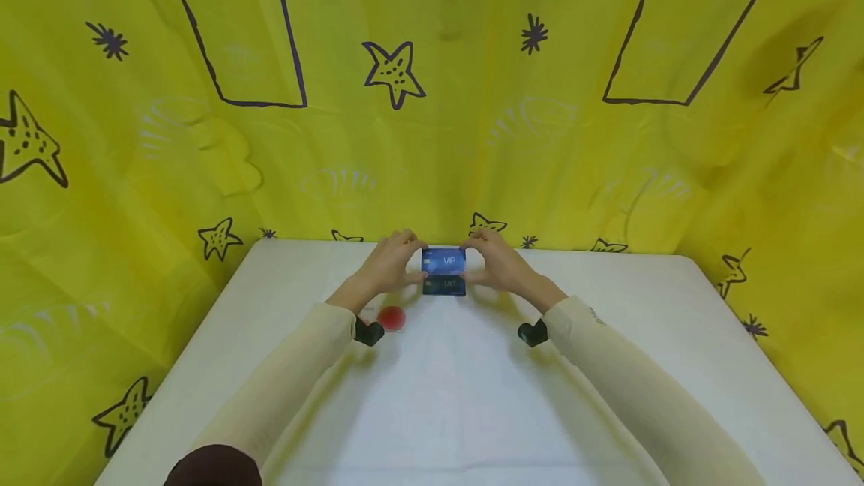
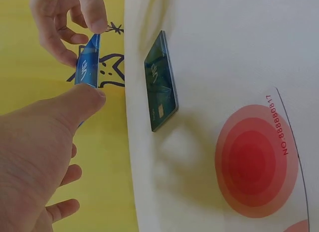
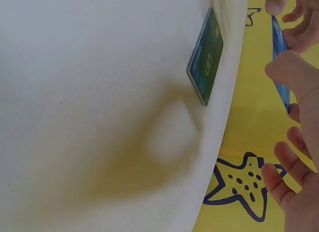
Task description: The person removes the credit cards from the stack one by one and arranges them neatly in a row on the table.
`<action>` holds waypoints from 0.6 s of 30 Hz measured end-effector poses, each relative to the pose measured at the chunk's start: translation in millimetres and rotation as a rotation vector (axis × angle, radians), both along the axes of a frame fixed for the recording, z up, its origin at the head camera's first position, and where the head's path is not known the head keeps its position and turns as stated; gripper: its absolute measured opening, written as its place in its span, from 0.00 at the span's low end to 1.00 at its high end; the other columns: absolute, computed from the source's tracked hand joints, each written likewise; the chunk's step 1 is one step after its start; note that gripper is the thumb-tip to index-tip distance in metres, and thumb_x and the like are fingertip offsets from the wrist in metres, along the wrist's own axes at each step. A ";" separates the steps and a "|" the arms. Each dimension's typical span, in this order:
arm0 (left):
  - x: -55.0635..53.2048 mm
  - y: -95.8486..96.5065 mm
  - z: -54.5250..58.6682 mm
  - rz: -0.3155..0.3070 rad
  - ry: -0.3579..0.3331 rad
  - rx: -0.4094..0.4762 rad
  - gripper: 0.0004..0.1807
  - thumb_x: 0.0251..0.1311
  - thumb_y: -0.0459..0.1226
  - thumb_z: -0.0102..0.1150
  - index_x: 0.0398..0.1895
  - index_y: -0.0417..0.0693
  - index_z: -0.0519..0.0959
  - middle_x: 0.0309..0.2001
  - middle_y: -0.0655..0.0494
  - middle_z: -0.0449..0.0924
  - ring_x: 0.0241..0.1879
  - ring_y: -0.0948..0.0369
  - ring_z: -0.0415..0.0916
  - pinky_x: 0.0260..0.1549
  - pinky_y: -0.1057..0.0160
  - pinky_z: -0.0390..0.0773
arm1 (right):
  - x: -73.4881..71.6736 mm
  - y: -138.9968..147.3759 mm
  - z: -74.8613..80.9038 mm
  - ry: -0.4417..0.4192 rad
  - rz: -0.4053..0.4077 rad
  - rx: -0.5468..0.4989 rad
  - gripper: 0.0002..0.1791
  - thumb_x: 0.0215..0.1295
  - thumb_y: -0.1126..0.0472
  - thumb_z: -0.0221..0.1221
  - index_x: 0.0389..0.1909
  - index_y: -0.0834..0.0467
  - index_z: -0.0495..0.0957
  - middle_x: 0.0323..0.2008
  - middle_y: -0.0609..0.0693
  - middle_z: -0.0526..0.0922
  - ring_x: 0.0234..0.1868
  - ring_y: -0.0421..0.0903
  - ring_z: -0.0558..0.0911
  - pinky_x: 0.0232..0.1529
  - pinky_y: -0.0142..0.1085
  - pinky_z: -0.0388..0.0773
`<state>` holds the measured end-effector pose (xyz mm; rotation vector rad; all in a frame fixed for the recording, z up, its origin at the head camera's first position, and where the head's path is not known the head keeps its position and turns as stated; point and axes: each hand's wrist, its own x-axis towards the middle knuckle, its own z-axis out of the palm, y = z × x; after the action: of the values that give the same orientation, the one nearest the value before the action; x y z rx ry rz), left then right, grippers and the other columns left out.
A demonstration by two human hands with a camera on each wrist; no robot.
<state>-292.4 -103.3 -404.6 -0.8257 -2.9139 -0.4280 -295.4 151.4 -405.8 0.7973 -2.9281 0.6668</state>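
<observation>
A blue VIP card point(image 1: 443, 261) is held up above the table, pinched at one end by my left hand point(image 1: 391, 261) and at the other by my right hand point(image 1: 498, 261). Under it, a darker blue-green VIP card point(image 1: 444, 286) lies on the white table; in the left wrist view this lower card point(image 2: 160, 85) looks thick, and whether it is a stack I cannot tell. A gap separates the raised card point(image 3: 280, 62) from the lower card point(image 3: 207, 60) in the right wrist view. Thumbs press the near edge of the raised card.
A white card with red circles point(image 2: 256, 162) and a printed number lies near my left wrist on the white table point(image 1: 432, 396). Behind the table's far edge hangs a yellow curtain point(image 1: 432, 148) with starfish drawings, and it also closes both sides.
</observation>
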 end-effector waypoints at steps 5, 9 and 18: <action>1.1 0.7 5.0 -0.007 0.021 -0.006 0.30 0.61 0.48 0.73 0.65 0.46 0.79 0.58 0.47 0.75 0.58 0.50 0.71 0.61 0.49 0.72 | -0.1 1.0 2.0 -0.004 -0.009 -0.009 0.31 0.58 0.52 0.75 0.62 0.56 0.80 0.64 0.60 0.71 0.65 0.60 0.70 0.64 0.57 0.73; 1.4 0.8 6.5 -0.005 0.021 -0.015 0.31 0.61 0.48 0.73 0.65 0.46 0.79 0.58 0.47 0.75 0.58 0.50 0.71 0.62 0.49 0.72 | 0.2 1.4 2.4 -0.004 -0.008 -0.012 0.31 0.59 0.52 0.75 0.63 0.55 0.80 0.64 0.59 0.71 0.64 0.60 0.70 0.63 0.57 0.73; 4.1 1.7 9.8 -0.006 0.022 -0.009 0.30 0.60 0.47 0.73 0.64 0.46 0.79 0.57 0.47 0.76 0.58 0.50 0.71 0.61 0.48 0.72 | 2.4 2.8 4.2 -0.003 -0.009 -0.030 0.31 0.58 0.53 0.75 0.62 0.55 0.80 0.60 0.57 0.73 0.60 0.58 0.72 0.61 0.55 0.76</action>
<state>-288.3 -101.6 -394.8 -0.8346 -2.8964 -0.4037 -293.0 154.2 -401.6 0.7807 -2.9150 0.7095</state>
